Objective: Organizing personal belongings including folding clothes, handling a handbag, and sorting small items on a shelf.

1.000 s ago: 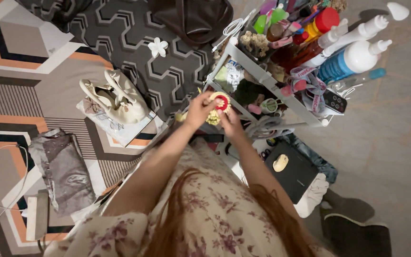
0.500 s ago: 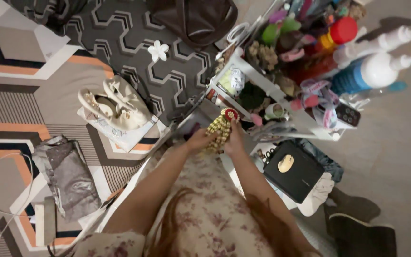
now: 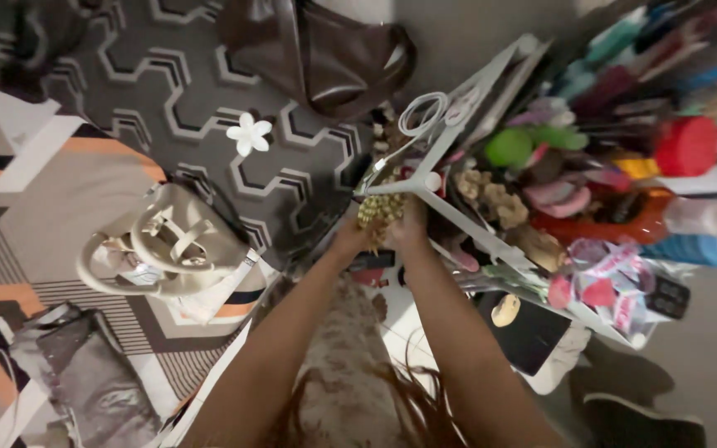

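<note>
Reaching toward the centre of the frame, the left hand (image 3: 348, 239) and right hand (image 3: 408, 228) close together on a small cluster of gold beads (image 3: 378, 211), pinching it between the fingers at the white corner of a crowded shelf rack (image 3: 491, 241). A second ago the same hands held a small round red-and-white piece lower and clear of the rack; that piece no longer shows, and the beads now sit right against the rack's frame, suggesting the work has moved from handling the item to bringing it to the shelf. At right, a red cap (image 3: 687, 146), a green ball (image 3: 509, 148) and bottles crowd the shelves. At left, a beige handbag (image 3: 163, 249) lies on the patterned rug (image 3: 126, 99), near a white flower (image 3: 248, 133) and a brown bag (image 3: 325, 50) at top.
</note>
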